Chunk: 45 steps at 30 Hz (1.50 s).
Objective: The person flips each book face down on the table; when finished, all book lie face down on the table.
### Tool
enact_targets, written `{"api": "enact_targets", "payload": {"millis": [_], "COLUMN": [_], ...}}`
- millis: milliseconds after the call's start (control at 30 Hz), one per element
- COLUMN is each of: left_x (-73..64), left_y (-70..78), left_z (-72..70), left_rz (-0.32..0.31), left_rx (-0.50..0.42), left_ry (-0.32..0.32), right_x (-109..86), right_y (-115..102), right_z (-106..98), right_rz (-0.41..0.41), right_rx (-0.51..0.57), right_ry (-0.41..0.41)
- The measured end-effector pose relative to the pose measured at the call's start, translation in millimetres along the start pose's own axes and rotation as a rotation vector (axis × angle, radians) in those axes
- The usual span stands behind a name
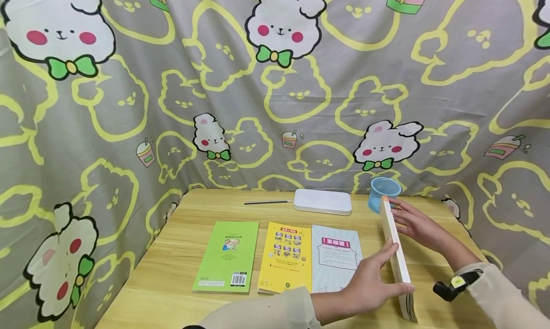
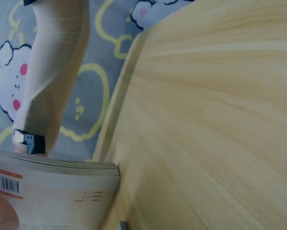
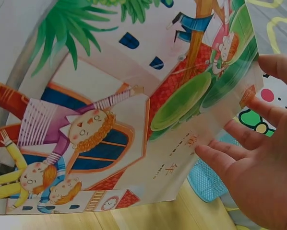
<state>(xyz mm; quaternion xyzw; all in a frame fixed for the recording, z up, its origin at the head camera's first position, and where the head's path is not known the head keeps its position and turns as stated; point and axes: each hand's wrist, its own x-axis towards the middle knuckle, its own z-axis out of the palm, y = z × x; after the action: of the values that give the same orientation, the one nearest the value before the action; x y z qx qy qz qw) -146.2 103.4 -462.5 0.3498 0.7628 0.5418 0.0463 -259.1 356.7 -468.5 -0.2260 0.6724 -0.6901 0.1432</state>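
A thick paperback book (image 1: 390,226) stands on edge at the right of the table, its narrow side toward me. My left hand (image 1: 365,283) grips it low from the left, with fingertips over the near edge. In the left wrist view, the pale back cover (image 2: 57,199) carries a barcode. The right hand (image 1: 423,228) is at the book's far right side. Its fingers, loosely spread, touch the illustrated cover (image 3: 100,120) near the edge, seen in the right wrist view. Cartoon children, green leaves and a building decorate that cover.
Left of the upright book, a green book (image 1: 227,255), a yellow book (image 1: 285,267) and a light blue book (image 1: 337,260) lie in a row. Behind are a white case (image 1: 322,201), a thin dark stick (image 1: 268,202) and a blue mesh cup (image 1: 378,195). A patterned curtain (image 1: 301,90) surrounds the table.
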Motion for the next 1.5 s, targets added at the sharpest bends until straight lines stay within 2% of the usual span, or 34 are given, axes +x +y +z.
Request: {"api": "enact_targets", "payload": {"millis": [233,467,600,1000,1233,1500], "left_x": [0.5,2.1,1.9,1.9,2.1,1.8], "left_y": [3.2,5.9,8.0,8.8,6.5,-0.6], "left_z": [-0.9,-5.8,-8.1,-11.4,-7.9,-0.2], "left_rz": [0.017,0.018,0.011,0.032,0.071,0.134], "left_rx": [0.014,0.016,0.028,0.065,0.146,0.131], "left_ry": [0.003,-0.018,-0.024,-0.032,-0.023,-0.008], "right_x": [1.4,3.0,3.8,4.2,2.2,-5.1], "right_y": [1.8,-1.7,-3.4,-2.8,-4.8,-13.5], "right_z": [2.4,5.6,7.7,14.6,14.0,4.7], "right_rz": [-0.044,-0.026,-0.025,-0.076,-0.061,0.007], "right_rx": [0.1,0.043,0.013,0.104,0.001,-0.127], "right_ry": [-0.024,0.054,0.065,0.066,0.12,0.114]}}
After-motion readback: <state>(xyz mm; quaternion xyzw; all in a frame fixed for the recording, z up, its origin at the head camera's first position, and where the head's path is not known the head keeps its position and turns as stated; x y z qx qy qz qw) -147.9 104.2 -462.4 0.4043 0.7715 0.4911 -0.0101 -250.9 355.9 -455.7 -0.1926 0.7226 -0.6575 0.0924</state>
